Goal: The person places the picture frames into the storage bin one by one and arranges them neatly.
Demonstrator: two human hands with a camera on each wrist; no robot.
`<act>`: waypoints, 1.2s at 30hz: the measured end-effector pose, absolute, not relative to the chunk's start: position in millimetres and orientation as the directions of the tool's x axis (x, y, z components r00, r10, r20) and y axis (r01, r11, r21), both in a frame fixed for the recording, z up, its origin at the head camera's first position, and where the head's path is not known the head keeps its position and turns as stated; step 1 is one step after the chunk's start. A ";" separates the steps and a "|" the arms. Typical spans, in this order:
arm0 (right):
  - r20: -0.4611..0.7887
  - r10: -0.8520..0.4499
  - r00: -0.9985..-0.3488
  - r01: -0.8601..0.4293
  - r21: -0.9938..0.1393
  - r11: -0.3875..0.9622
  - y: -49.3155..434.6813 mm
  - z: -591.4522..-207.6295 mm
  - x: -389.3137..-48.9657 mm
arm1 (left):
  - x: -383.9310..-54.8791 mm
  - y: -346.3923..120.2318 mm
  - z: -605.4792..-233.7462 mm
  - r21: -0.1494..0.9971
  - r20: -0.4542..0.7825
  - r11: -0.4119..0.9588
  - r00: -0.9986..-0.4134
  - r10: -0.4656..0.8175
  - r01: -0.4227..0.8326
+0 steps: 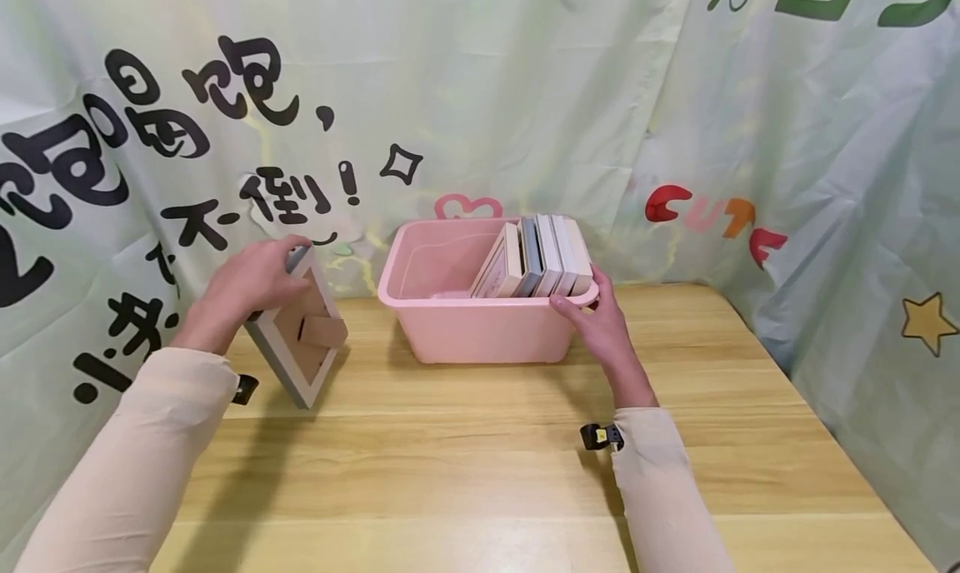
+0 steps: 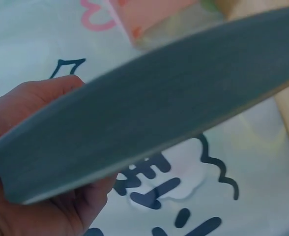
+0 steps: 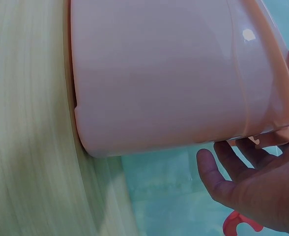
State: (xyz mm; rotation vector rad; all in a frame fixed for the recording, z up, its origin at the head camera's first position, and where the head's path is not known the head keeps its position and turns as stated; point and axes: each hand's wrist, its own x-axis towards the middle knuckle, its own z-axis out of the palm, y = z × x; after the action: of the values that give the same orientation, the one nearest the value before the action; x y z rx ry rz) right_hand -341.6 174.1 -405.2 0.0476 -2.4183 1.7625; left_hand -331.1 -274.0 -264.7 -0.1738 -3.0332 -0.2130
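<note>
In the head view my left hand (image 1: 255,280) grips a picture frame (image 1: 281,365) by its upper edge. The frame is tilted, with its brown backing and fold-out stand (image 1: 324,331) facing right. Its blurred grey side (image 2: 149,98) fills the left wrist view, fingers on one side and thumb on the other. My right hand (image 1: 603,327) holds the right end of a pink plastic bin (image 1: 480,331), thumb over the rim and fingers round the outer side. Several frames or book-like slabs (image 1: 551,256) stand on edge in the bin's right half.
The bin stands toward the back of a wooden table (image 1: 450,456). A pale printed curtain (image 1: 525,98) hangs behind and at both sides. Each sleeve has a small black wrist camera (image 1: 600,436) at its cuff.
</note>
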 end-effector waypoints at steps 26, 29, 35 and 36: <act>0.138 0.063 -0.988 -0.113 -0.947 0.301 174.3 -405.6 -341.3 | -328.4 -241.6 -181.5 0.205 0.119 0.977 -0.992 0.042 0.066; 0.138 0.063 -0.988 -0.113 -0.947 0.301 174.2 -405.3 -341.4 | -328.1 -238.6 -173.8 0.232 0.115 0.971 -0.993 0.033 0.059; 0.142 0.063 -0.988 -0.117 -0.948 0.297 173.8 -405.9 -342.0 | -326.4 -232.4 -158.3 0.275 0.139 0.961 -0.990 -0.004 0.035; 0.141 0.063 -0.988 -0.117 -0.947 0.298 173.9 -406.1 -342.1 | -326.5 -231.3 -156.1 0.280 0.146 0.959 -0.989 -0.008 0.033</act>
State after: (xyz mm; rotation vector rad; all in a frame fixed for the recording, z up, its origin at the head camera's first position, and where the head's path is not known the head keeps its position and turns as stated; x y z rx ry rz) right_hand -342.1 173.9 -406.1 0.0504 -2.4049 1.7760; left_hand -326.5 -231.3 -156.1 -0.0191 -2.9646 -0.4271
